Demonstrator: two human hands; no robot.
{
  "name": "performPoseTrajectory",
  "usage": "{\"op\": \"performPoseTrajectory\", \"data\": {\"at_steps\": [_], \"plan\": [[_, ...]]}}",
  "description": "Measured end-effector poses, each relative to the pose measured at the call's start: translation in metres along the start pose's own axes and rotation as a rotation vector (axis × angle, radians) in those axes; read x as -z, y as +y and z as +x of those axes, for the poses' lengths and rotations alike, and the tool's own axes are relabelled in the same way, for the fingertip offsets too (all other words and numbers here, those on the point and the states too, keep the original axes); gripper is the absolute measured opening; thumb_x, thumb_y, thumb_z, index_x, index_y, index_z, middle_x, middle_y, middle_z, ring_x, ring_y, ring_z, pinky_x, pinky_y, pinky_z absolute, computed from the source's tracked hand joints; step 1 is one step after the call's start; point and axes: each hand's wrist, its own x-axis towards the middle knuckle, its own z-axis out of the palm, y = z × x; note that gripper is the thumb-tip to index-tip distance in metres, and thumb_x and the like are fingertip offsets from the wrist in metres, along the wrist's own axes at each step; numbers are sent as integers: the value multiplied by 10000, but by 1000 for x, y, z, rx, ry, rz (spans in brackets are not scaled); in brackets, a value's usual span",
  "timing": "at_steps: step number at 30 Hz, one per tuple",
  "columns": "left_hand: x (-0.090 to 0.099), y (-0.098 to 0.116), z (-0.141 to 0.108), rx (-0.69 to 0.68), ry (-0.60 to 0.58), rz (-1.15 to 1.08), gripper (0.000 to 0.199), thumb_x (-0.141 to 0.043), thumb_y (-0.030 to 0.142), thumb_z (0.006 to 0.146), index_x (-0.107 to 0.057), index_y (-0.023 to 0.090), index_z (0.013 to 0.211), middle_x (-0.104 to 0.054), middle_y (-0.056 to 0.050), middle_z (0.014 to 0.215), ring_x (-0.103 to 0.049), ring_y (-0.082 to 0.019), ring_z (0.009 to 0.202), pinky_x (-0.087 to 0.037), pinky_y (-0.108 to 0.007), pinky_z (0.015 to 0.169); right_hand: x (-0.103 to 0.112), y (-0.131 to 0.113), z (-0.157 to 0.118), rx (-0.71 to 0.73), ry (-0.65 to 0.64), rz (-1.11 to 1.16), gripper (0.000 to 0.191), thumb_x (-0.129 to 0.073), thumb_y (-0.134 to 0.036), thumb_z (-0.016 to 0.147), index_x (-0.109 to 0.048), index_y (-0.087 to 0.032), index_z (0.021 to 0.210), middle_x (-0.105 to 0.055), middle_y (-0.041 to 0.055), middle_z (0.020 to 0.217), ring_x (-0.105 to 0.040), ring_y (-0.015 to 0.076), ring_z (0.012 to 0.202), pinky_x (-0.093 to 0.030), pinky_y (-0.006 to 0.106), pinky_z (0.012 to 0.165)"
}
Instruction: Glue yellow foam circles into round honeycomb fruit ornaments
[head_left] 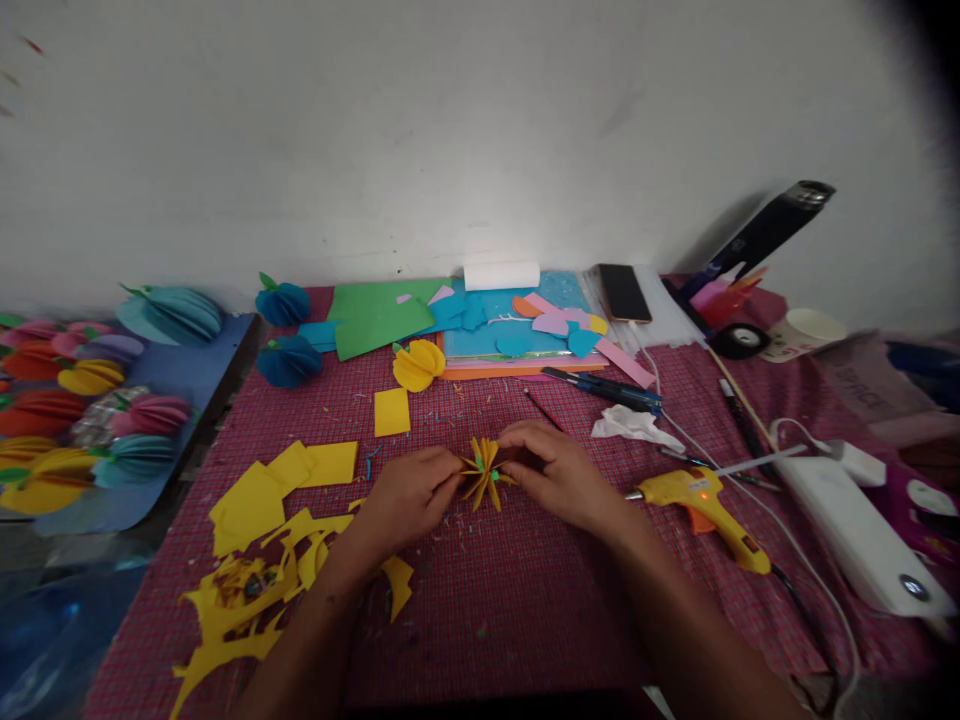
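Between my hands, low over the checked tablecloth, is a yellow paper pumpkin (484, 476) with its folded leaves fanned out like a star and small green bits near its centre. The fingers of my left hand (420, 490) pinch its left side. On the opposite side, my right hand (559, 470) grips the leaves with bent fingers. A finished yellow paper pumpkin (418, 365) with a green leaf stands a little behind. To the right of my right hand lies a yellow glue gun (701, 500), its orange light lit.
Yellow paper squares (251, 505) and cut scraps (232, 620) lie at left. Blue paper pumpkins (289, 360) and coloured sheets (382, 315) sit at the back. A box cutter (607, 388), tissue (637, 427), phone (624, 293) and white power strip (855, 530) are at right. Several paper pumpkins fill a blue board (217, 370).
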Motion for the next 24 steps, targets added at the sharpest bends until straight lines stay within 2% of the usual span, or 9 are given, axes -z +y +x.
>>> {"op": "performPoseTrajectory", "data": {"at_steps": [6,10,14,17,19,24], "plan": [[0,0,-1,9,-11,8,203,-467,166,1015,-615,183,878,-636,-21,848,-588,-151,792,-444,-269,718,-2,-3,-2,-31,8,-20,98,-680,-138,885,-644,-221,924,-695,24,965,-636,179,907,-501,337,829],[0,0,0,12,-13,11,197,-468,165,1005,-626,185,889,-655,-29,870,-611,-160,815,-464,-274,734,-3,-4,-1,-101,14,-60,111,-680,-132,867,-610,-218,871,-656,-9,848,-593,153,775,-456,280,716],[2,-1,0,-27,8,27,203,-459,147,967,-632,200,874,-675,-26,835,-644,-168,780,-473,-266,683,-2,-8,1,-98,32,-62,132,-690,-115,833,-602,-213,825,-662,-10,822,-602,150,765,-447,262,714],[2,-8,-1,-69,38,36,186,-477,212,964,-659,227,929,-714,-18,854,-691,-178,760,-511,-268,675,-2,-7,3,-5,-72,-66,86,-683,-149,857,-634,-209,821,-691,-5,815,-622,148,759,-452,252,726],[-1,-17,0,-109,63,38,170,-499,266,959,-668,252,942,-733,-5,847,-710,-183,736,-529,-263,644,-1,-1,6,56,-172,-50,79,-628,-143,894,-662,-211,874,-728,5,891,-658,149,834,-466,241,780],[-7,-35,-1,-142,76,54,189,-508,359,967,-677,273,974,-763,-13,891,-743,-199,763,-579,-267,651,-1,9,8,91,-256,-63,146,-546,-163,958,-689,-188,946,-739,12,904,-673,137,842,-461,214,777]]}}
